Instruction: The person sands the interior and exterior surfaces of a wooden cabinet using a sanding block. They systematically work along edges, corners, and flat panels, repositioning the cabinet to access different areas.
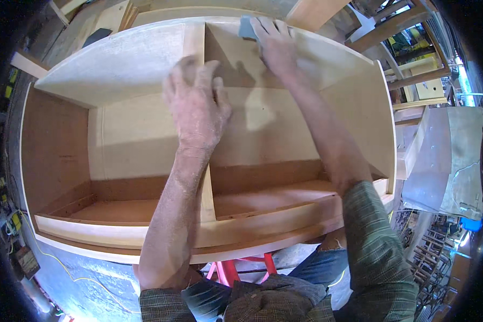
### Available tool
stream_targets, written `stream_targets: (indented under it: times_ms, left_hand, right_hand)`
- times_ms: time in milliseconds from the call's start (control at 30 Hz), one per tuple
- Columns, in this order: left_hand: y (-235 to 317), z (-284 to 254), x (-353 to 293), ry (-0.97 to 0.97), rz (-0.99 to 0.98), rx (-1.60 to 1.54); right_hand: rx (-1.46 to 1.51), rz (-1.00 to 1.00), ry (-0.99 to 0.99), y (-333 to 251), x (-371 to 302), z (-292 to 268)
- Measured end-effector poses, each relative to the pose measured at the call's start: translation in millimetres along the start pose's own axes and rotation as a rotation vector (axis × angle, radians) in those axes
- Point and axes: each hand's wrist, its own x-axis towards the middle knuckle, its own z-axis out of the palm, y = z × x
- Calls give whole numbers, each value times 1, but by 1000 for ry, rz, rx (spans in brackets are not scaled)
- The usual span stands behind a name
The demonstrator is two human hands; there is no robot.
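Observation:
A large pale wooden cabinet carcass (pixel 145 121) lies in front of me, its open side facing up. An upright divider (pixel 194 40) splits it into two bays. At the far edge, right of the divider, my right hand (pixel 278 51) presses a small blue-grey piece of sandpaper (pixel 246 28) against the wood, fingers over it. My left hand (pixel 197 104) is over the divider with nothing visible in it. Its fingers are apart and somewhat blurred by motion; whether they touch the divider I cannot tell.
Wooden boards (pixel 110 19) lie beyond the cabinet at the far left. A wooden frame (pixel 413 70) and a grey sheet-topped surface (pixel 432 161) stand to the right. A pink-red stool (pixel 228 272) is below the near edge. A yellow cord (pixel 64 268) runs over the floor at left.

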Motion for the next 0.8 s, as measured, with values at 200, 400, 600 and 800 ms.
stream_targets:
  times_ms: [200, 400, 600, 800]
  left_hand:
    - [4, -18, 7, -590, -387, 144]
    - [-4, -17, 3, -531, -277, 94]
    - [-2, -19, 2, -544, -305, 172]
    - [4, -9, 3, -549, -280, 179]
  right_hand:
    - [15, 67, 4, 12, -10, -6]
    - [32, 34, -30, -39, 14, 14]
    - [145, 99, -51, 42, -23, -11]
    - [-60, 85, -83, -39, 17, 16]
